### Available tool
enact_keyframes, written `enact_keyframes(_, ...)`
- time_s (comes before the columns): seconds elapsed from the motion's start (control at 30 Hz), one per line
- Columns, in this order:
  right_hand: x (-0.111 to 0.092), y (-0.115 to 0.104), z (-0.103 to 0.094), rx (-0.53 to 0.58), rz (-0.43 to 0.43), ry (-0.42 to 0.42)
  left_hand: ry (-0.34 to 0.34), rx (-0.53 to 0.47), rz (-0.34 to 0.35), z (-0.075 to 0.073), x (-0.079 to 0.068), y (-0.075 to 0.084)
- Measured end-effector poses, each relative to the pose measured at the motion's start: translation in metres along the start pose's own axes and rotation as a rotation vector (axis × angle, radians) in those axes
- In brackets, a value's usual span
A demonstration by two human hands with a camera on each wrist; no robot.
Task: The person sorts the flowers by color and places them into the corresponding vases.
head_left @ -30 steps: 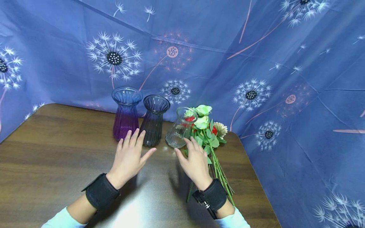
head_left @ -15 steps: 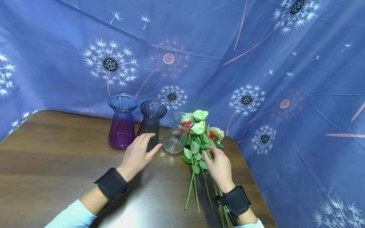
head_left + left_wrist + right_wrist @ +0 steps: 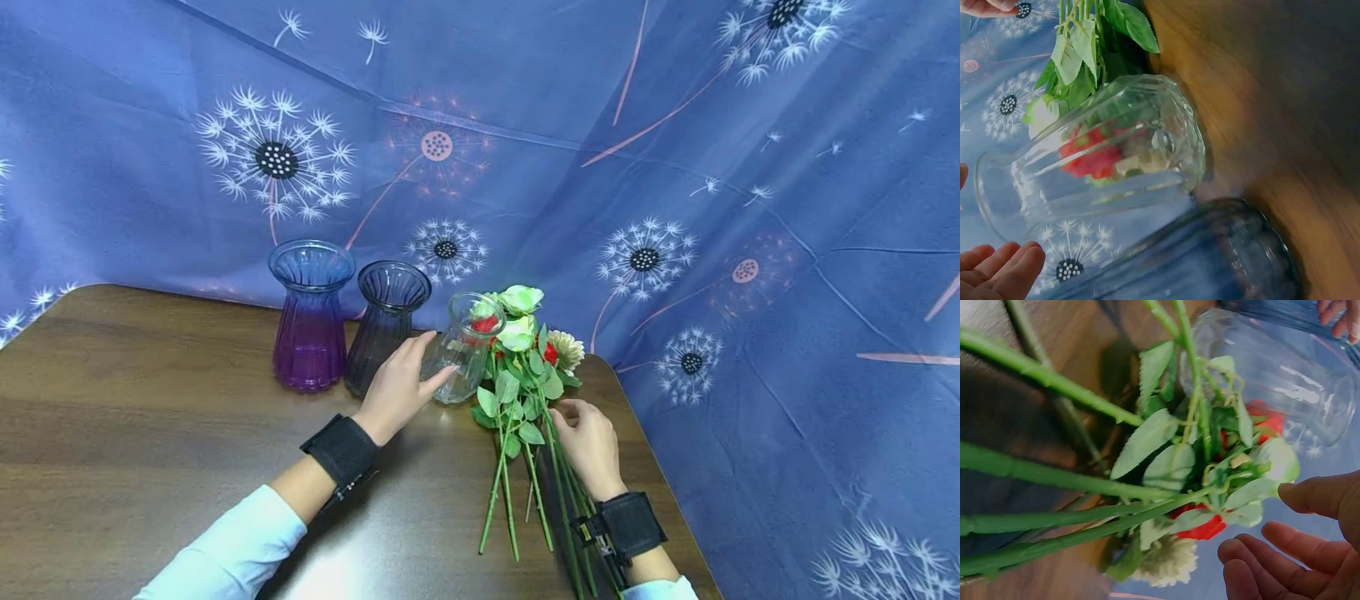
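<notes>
My left hand is in front of the clear glass vase, its thumb and fingers spread apart. In the left wrist view its fingertips lie near the rim of that clear vase, with nothing in the hand. My right hand hovers by the stems of a bunch of artificial flowers. The right wrist view shows its thumb and bent fingers apart, close to the leaves and holding nothing. Red, pale green and cream blooms lie at the far end.
A dark grey glass vase stands left of the clear one. Beyond it is a taller blue-to-purple vase. All are on a brown wooden table, before a blue cloth printed with dandelions.
My left hand has moved right, from before the purple and grey vases to the clear vase. My right hand has moved right to the flower stems, its fingers now more bent.
</notes>
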State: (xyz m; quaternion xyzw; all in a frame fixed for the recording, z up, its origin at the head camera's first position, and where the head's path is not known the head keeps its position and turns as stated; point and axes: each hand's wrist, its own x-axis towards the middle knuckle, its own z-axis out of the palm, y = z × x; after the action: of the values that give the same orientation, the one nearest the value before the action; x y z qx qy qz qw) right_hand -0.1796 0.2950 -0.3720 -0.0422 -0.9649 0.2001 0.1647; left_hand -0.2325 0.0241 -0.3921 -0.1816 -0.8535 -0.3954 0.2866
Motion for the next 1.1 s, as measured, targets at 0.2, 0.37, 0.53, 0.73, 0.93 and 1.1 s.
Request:
enact_keyframes(0.2,0.005,0.007,0.008,-0.027,0.004,0.001,-0.062,-0.052,-0.069,0.013,0.014,0.002)
enact_keyframes(0.37,0.007,0.012,0.017,-0.05,0.008,-0.022,-0.099,-0.064,-0.117,0.023,0.024,-0.003)
enact_keyframes(0.53,0.008,0.016,0.024,-0.054,0.024,-0.013,-0.133,-0.087,-0.162,0.029,0.031,-0.006)
enact_keyframes(0.73,0.012,0.016,0.025,-0.045,0.041,-0.01,-0.144,-0.125,-0.182,0.037,0.034,-0.01)
enact_keyframes(0.93,0.016,0.015,0.029,-0.048,0.067,-0.039,-0.163,-0.145,-0.205,0.041,0.035,-0.013)
enact_keyframes(1.1,0.015,0.014,0.032,-0.053,0.08,-0.056,-0.185,-0.156,-0.219,0.044,0.036,-0.013)
